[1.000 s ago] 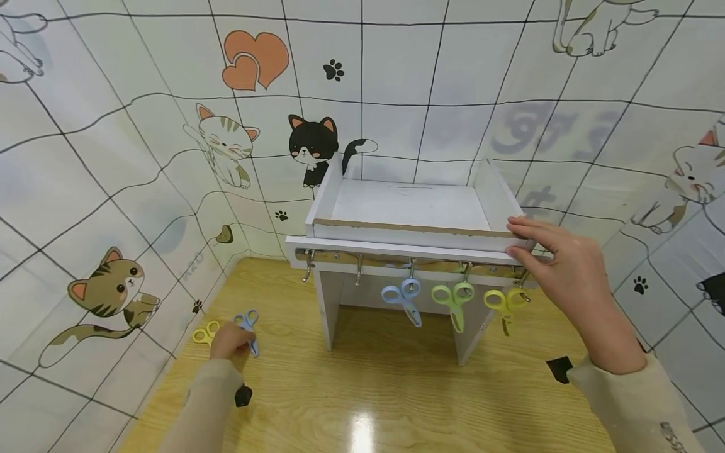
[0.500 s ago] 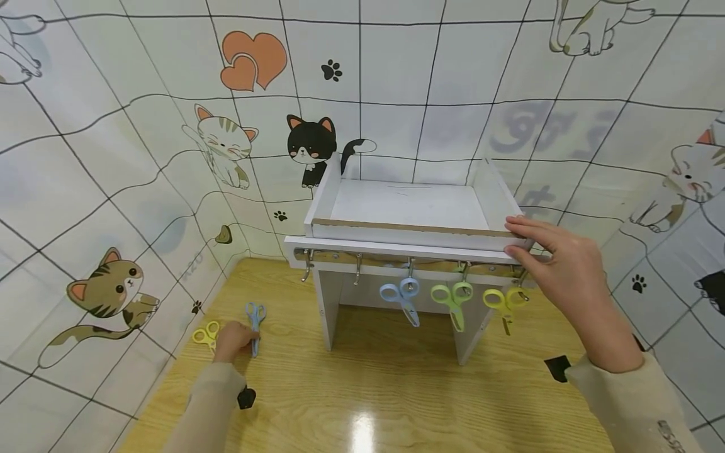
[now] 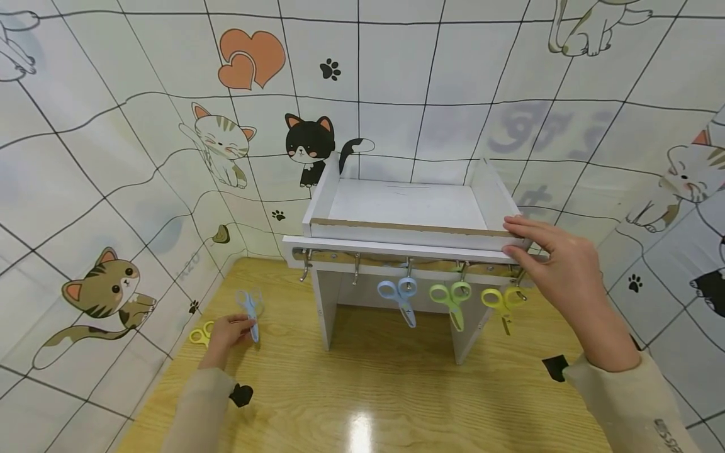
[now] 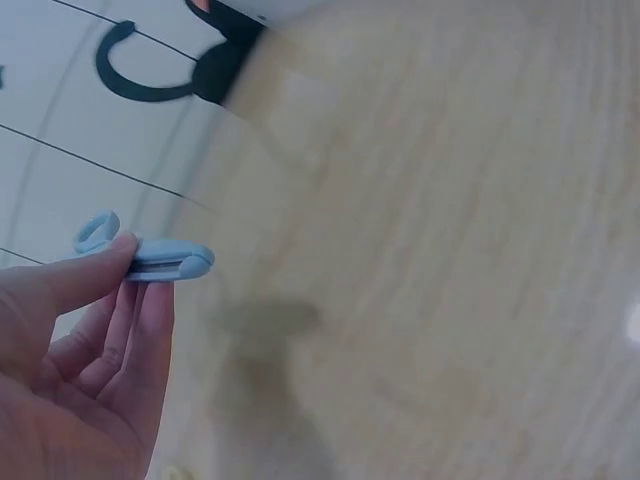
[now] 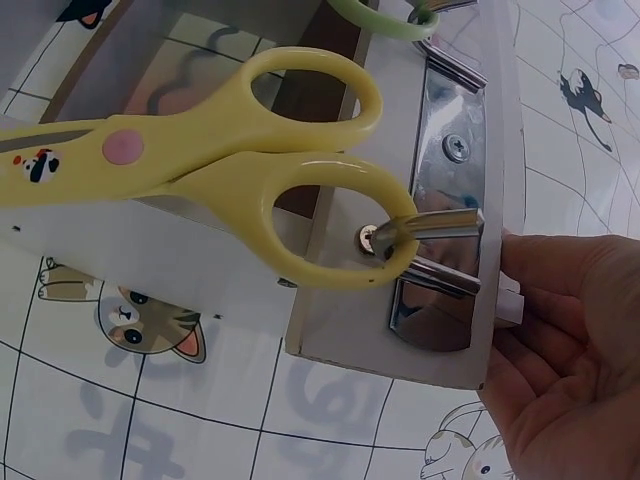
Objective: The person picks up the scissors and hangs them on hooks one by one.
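My left hand (image 3: 226,338) pinches light blue scissors (image 3: 250,311) between thumb and fingers, above the table's left side. In the left wrist view the blue scissors (image 4: 170,262) are held by the blade end. Beside that hand lie yellow scissors (image 3: 199,335), partly hidden by it. My right hand (image 3: 566,274) grips the front right corner of a white shelf (image 3: 408,238). From hooks along the shelf's front hang blue scissors (image 3: 401,301), green scissors (image 3: 451,297) and yellow scissors (image 3: 501,303). Close up in the right wrist view, the yellow scissors (image 5: 225,150) hang by one handle loop.
Two bare metal hooks (image 3: 357,269) are at the left of the hook rail. The shelf stands on side panels (image 3: 325,308) on a wooden table (image 3: 362,377). A wall covering with cat pictures (image 3: 425,75) encloses the table behind and at the sides.
My left hand has raised the blue scissors off the table, after they turned more upright on it. The right hand stays on the shelf corner.
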Tool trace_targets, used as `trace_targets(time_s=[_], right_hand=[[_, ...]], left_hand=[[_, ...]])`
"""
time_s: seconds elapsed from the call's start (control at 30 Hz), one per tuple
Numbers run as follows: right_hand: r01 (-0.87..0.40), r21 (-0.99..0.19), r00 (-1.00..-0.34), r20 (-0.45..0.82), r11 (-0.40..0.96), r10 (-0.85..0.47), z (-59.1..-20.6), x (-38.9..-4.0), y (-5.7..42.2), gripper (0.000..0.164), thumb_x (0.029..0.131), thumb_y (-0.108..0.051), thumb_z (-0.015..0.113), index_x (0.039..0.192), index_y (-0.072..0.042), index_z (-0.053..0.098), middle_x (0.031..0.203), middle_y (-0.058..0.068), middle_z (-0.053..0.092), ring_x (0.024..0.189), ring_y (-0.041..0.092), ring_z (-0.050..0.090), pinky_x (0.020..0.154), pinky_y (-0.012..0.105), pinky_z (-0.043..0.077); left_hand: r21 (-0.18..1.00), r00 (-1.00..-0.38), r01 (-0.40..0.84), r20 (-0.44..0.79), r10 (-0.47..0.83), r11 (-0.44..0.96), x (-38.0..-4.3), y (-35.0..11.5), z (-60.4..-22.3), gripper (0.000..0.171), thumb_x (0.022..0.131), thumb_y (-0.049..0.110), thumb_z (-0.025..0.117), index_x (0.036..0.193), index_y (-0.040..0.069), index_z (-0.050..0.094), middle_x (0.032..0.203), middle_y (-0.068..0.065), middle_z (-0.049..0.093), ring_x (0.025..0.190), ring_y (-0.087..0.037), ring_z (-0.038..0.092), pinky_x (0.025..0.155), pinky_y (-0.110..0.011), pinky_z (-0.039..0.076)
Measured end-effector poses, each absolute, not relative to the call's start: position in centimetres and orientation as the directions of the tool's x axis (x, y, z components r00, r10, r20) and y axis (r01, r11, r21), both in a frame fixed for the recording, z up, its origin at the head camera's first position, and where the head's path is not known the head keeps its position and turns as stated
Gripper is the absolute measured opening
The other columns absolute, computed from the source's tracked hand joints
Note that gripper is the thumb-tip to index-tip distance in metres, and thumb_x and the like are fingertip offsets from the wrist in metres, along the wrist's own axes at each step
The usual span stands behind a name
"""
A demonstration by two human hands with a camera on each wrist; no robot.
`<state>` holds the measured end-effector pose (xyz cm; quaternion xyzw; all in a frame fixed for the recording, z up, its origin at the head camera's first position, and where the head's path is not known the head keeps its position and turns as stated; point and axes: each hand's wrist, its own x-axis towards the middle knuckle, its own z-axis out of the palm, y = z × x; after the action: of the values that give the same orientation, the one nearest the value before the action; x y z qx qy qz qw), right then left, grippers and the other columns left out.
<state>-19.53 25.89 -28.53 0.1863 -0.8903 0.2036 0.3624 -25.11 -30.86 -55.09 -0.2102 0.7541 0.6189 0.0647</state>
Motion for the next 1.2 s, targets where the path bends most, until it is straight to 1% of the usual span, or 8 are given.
trace_targets(time_s=[0.03,0.3,0.5,0.67,0.9,0.97,1.03,1.2], right_hand=[[-0.48,-0.228,-0.667,0.722,0.847,-0.183,-28.6,-19.5,25.9,0.044,0.076,-0.005,0.084,0.118,-0.01,0.075,0.123,0.01,0.072,0.113,-0.031,0.037,0.048,0.016,0.022],[-0.492,-0.233,-0.656,0.732,0.839,-0.182,-28.5,-19.6,25.8,0.043,0.075,-0.005,0.085,0.116,-0.01,0.076,0.122,0.01,0.073,0.111,-0.035,0.033,0.049,0.014,0.019],[-0.48,-0.218,-0.656,0.732,0.85,-0.182,-28.5,-19.6,25.9,0.042,0.075,-0.006,0.085,0.116,-0.01,0.076,0.122,0.009,0.073,0.111,-0.031,0.037,0.048,0.013,0.019],[-0.47,-0.215,-0.661,0.729,0.856,-0.18,-28.5,-19.5,25.9,0.041,0.076,-0.007,0.085,0.116,-0.01,0.076,0.122,0.009,0.073,0.113,-0.015,0.053,0.049,0.014,0.022],[-0.472,-0.215,-0.664,0.724,0.855,-0.185,-28.4,-19.5,25.7,0.041,0.075,-0.005,0.085,0.115,-0.009,0.076,0.122,0.01,0.072,0.1,0.03,0.07,0.048,0.013,0.02],[-0.474,-0.214,-0.662,0.726,0.854,-0.185,-28.4,-19.6,25.7,0.041,0.075,-0.005,0.085,0.115,-0.009,0.076,0.122,0.009,0.073,0.099,0.027,0.07,0.048,0.012,0.018],[-0.474,-0.213,-0.66,0.729,0.854,-0.185,-28.4,-19.6,25.8,0.041,0.074,-0.006,0.085,0.114,-0.009,0.076,0.121,0.009,0.073,0.101,0.007,0.069,0.047,0.012,0.017],[-0.493,-0.226,-0.655,0.732,0.84,-0.187,-28.4,-19.6,25.8,0.041,0.074,-0.004,0.085,0.113,-0.009,0.077,0.12,0.009,0.074,0.106,-0.036,0.037,0.048,0.012,0.02]], left_hand=[[0.913,-0.906,-0.39,-0.358,-0.226,0.116,-25.1,-30.8,-54.4,0.044,0.096,0.01,0.066,0.128,-0.015,0.052,0.075,0.009,0.067,0.067,-0.001,0.065,0.067,-0.022,0.06],[0.972,-0.959,-0.234,-0.23,-0.164,0.008,-25.3,-29.6,-48.3,0.039,0.097,0.008,0.064,0.128,-0.01,0.051,0.079,0.016,0.067,0.075,0.003,0.067,0.077,-0.018,0.059],[0.997,-0.987,-0.075,-0.074,-0.139,0.003,-24.2,-28.5,-43.2,0.017,0.096,0.012,0.067,0.111,0.007,0.06,0.083,0.017,0.068,0.08,0.002,0.069,0.078,-0.018,0.059],[0.998,-0.992,0.055,0.05,-0.112,-0.039,-22.9,-27.5,-40.0,0.007,0.094,0.011,0.069,0.099,0.016,0.066,0.085,0.014,0.071,0.081,0.0,0.071,0.076,-0.018,0.059],[0.984,-0.984,0.161,0.155,-0.084,-0.072,-21.0,-26.0,-36.9,0.011,0.093,0.007,0.068,0.098,0.017,0.069,0.085,0.011,0.069,0.078,-0.002,0.07,0.074,-0.019,0.06],[0.981,-0.981,0.181,0.176,-0.077,-0.064,-20.4,-25.6,-36.2,0.01,0.093,0.007,0.069,0.098,0.017,0.069,0.084,0.01,0.068,0.077,-0.002,0.069,0.073,-0.02,0.06],[0.978,-0.979,0.2,0.196,-0.059,-0.064,-19.9,-25.1,-35.6,0.01,0.093,0.007,0.07,0.098,0.016,0.069,0.084,0.01,0.067,0.076,-0.002,0.068,0.073,-0.02,0.06],[0.968,-0.97,0.242,0.244,0.016,-0.074,-18.7,-23.8,-34.7,0.017,0.094,0.001,0.065,0.097,0.017,0.069,0.084,0.009,0.067,0.075,-0.002,0.068,0.07,-0.02,0.06]])
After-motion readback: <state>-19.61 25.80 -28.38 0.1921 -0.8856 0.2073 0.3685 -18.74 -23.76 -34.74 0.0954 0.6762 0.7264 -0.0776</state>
